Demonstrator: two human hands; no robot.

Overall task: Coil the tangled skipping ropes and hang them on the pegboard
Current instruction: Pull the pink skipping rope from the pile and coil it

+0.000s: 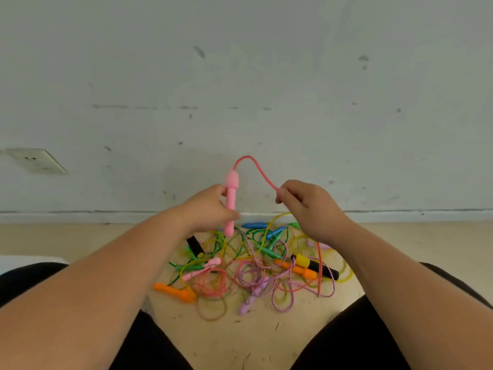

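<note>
Scuffed white wall (240, 89), beige floor (261, 340) | left hand (210, 206) grips pink handle (230, 202) upright | right hand (306, 206) pinches pink rope (260, 170) | tangled ropes (253, 268) below

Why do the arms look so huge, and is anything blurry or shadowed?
Head view: wide-angle lens swells the forearms and skews the wall socket. Head view again: soft light, faint shadow on the wall; the left hand blurs slightly where it grips the pink handle.
</note>
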